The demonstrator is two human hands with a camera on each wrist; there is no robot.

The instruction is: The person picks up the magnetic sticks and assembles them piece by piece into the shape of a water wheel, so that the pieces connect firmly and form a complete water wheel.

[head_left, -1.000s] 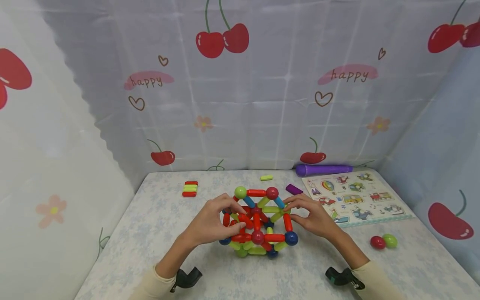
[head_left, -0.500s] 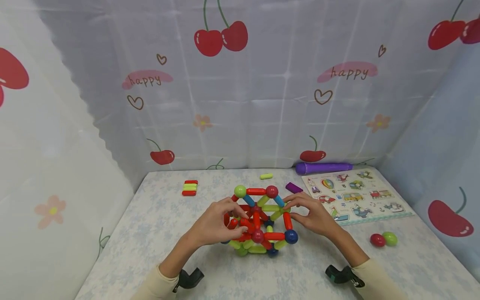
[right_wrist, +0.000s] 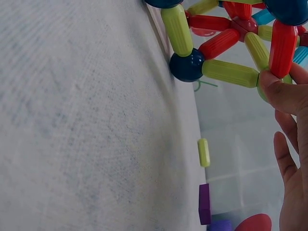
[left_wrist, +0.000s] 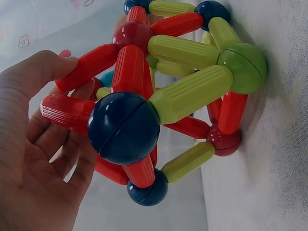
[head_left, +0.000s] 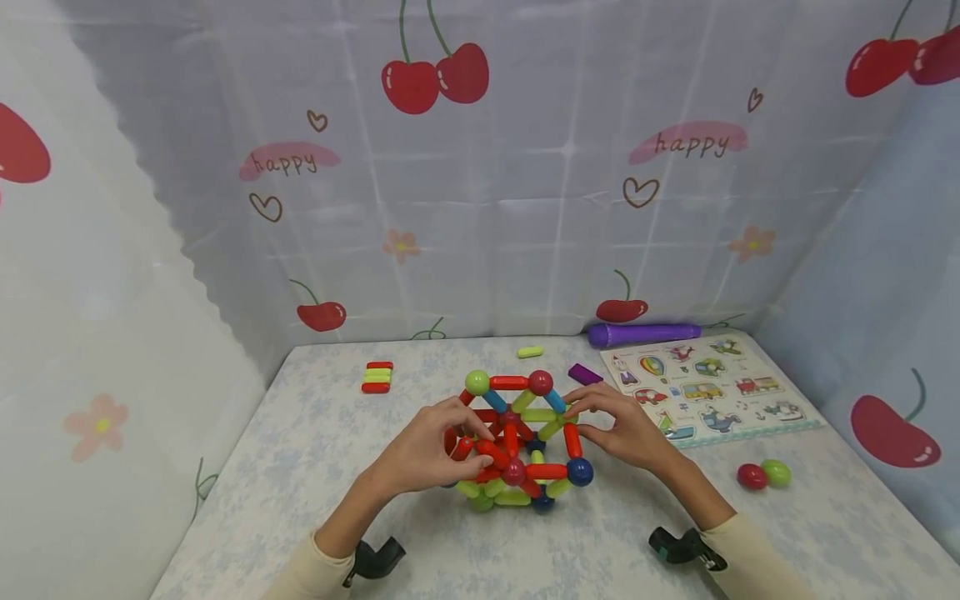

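Note:
A ball-and-rod building-toy frame (head_left: 547, 472) of red, yellow-green and blue rods with red, green and dark blue balls stands mid-table. My left hand (head_left: 423, 446) is at its left side, thumb and finger pinching a red rod (left_wrist: 89, 66) that runs out from a red ball (left_wrist: 132, 37). Beside it, another red rod (left_wrist: 66, 111) juts from a dark blue ball (left_wrist: 123, 128) toward the palm. At the right side, my right hand (head_left: 628, 427) pinches a green ball joint (right_wrist: 262, 90), the thumb by the lower end of a red rod (right_wrist: 283, 48). The hands hide parts of the frame.
Red and green rods (head_left: 377, 377) lie side by side at back left. Behind the frame are a green rod (head_left: 530, 352) and a purple block (head_left: 585, 374). A purple stick (head_left: 645, 334), picture board (head_left: 708, 390), and red (head_left: 752, 477) and green (head_left: 777, 473) balls lie right.
The left fingers have shifted slightly at the frame's left side, and the red rods there have changed angle. The right hand keeps its place on the frame. The head view has shifted slightly.

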